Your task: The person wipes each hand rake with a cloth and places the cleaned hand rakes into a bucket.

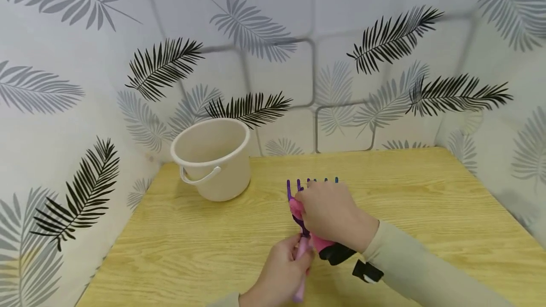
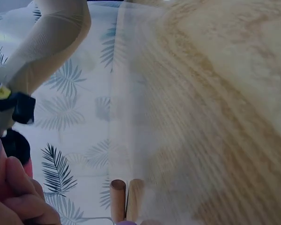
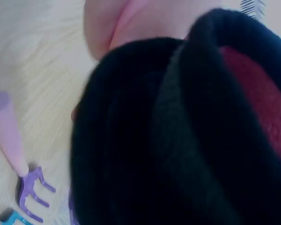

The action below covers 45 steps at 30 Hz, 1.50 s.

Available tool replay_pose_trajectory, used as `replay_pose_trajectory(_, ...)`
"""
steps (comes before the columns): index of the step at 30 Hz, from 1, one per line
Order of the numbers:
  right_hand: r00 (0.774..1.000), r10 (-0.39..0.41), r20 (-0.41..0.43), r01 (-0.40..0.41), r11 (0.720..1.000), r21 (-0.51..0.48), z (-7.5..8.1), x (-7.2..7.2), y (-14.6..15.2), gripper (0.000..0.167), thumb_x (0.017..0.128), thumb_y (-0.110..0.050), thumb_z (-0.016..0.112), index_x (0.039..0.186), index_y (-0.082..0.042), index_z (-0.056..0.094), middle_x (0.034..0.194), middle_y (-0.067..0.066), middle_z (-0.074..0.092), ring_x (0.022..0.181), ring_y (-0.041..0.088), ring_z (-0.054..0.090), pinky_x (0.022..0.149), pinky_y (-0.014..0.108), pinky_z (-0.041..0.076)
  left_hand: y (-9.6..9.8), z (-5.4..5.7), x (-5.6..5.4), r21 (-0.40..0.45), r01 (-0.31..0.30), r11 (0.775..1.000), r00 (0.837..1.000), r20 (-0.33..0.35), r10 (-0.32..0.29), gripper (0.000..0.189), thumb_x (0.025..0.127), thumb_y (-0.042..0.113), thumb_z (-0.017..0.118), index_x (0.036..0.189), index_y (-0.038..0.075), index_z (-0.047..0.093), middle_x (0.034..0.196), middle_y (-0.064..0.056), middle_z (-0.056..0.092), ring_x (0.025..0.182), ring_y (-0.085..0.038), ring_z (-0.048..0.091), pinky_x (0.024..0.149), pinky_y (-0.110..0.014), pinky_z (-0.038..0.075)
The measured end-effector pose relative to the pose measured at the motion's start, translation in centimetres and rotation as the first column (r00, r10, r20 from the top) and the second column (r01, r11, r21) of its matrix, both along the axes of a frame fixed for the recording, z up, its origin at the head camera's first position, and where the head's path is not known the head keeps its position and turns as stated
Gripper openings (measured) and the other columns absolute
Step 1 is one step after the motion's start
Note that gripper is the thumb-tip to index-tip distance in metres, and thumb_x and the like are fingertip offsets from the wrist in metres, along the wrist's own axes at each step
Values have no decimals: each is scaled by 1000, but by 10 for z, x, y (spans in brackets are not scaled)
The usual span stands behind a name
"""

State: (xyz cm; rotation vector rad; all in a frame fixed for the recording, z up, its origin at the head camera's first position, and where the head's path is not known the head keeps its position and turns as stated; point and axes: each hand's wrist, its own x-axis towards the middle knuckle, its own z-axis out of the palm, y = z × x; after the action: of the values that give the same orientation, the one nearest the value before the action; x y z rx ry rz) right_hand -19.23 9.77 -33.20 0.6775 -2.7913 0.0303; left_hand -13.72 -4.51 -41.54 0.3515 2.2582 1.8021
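The left hand (image 1: 277, 269) pinches a lilac handle (image 1: 302, 250) between thumb and fingers, at the near part of the table (image 1: 192, 250). The handle points away from the person, with a dark purple neck at its far end. The right hand (image 1: 330, 210), back turned up, is curled over a pink-and-black fabric piece (image 1: 323, 243) just beyond and to the right of the left hand; most of its fingertips are hidden. Pink cloth shows on both sides of this hand, and a black edge sticks out toward the wrist. From the right wrist, the black edges look like thick cuffs, with red inside one of them.

Just past the right hand, purple tines (image 1: 288, 189) and blue tines (image 1: 337, 180) show in a row. The right wrist view also has a purple fork (image 3: 30, 192) with a lilac handle, a teal piece beside it; whether this handle is the pinched one, I cannot tell. Two brown cylinders (image 2: 118, 199) stand out at the bottom of the left wrist view.

A black device (image 1: 367, 271) sits on the pale right sleeve (image 1: 414, 259). Farther off, a cream bucket (image 1: 226, 181) stands upright at the table's far left, its handle hanging down in front. Leaf-patterned sheeting (image 1: 273, 79) rises behind.
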Motion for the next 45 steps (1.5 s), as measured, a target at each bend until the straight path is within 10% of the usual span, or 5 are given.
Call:
replay_pose_trajectory(17,999,41,-29,-38,996,82,1,16,13,22,77,-21,77,98,-25,77,84,3,65,51,14,49,37,28,39,-1,4,-5,19,5,1000,1000,-16,-5,44,98,18,60,137,-2,57,65,0,60,48,-6,51,43,-16,41)
replay_pose_trajectory(21,1000,25,-8,-24,995,97,1,18,17,8,77,-21,78,82,-22,72,78,3,62,53,14,49,38,31,40,-1,4,-5,31,-11,999,1000,10,10,46,97,21,63,136,-2,58,65,0,60,49,-7,51,43,-17,41)
replay_pose_trajectory(26,1000,-21,1,20,991,135,-3,17,26,32,82,-21,76,61,-19,52,61,-3,47,50,10,38,37,27,37,-2,3,-5,52,-30,998,999,25,29,48,97,20,63,137,-6,56,66,-1,59,51,-9,51,42,-17,40)
replay_pose_trajectory(36,995,98,-34,-95,993,72,-4,18,17,13,80,-26,80,92,-26,75,76,0,59,50,14,47,37,30,38,-2,-2,-6,91,-18,996,999,48,14,41,98,18,60,132,-5,58,67,-1,59,53,-7,50,45,-17,40)
replay_pose_trajectory(45,1000,-6,-19,9,985,170,0,8,29,16,81,-21,78,72,-19,65,70,2,55,54,13,45,39,29,42,-2,2,-2,143,-35,989,998,50,28,27,99,15,59,118,-4,64,64,-1,56,53,-7,48,45,-17,38)
